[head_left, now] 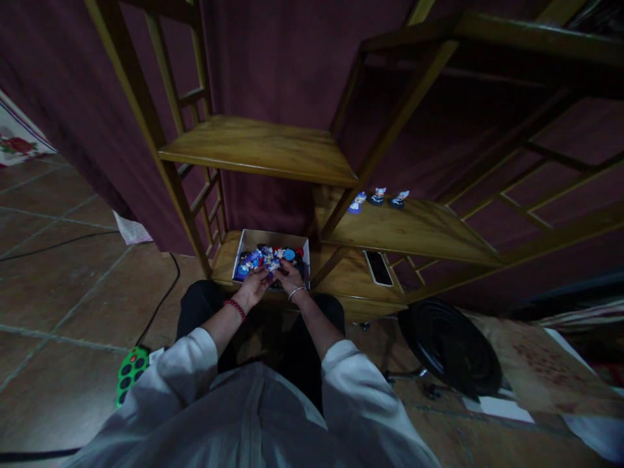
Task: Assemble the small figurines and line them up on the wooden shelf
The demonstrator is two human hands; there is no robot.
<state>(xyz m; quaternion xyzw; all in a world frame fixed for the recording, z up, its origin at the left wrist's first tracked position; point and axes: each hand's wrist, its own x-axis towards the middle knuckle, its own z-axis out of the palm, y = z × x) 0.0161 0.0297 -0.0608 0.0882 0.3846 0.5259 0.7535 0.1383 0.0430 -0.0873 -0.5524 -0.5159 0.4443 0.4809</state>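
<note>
A white open box (237, 259) stands on the low wooden shelf before me, filled with a jumble of small blue, white, red and dark figurines (253, 257). Both hands meet over its near side. A small white and blue figurine (273, 265) is between my fingertips. My left hand (255, 285), with a red beaded bracelet at the wrist, closes on it from the left. From the other side my right hand (289, 278), wearing a pale bracelet, grips it too. The lower part of the figurine is hidden by the fingers.
Three figurines (377, 196) stand on the middle-right shelf (404, 227). A phone (378, 268) lies on the low shelf at right. An upper shelf (263, 148) overhangs behind the box. A black round stool (451, 348) and a green power strip (131, 374) with cable are on the floor.
</note>
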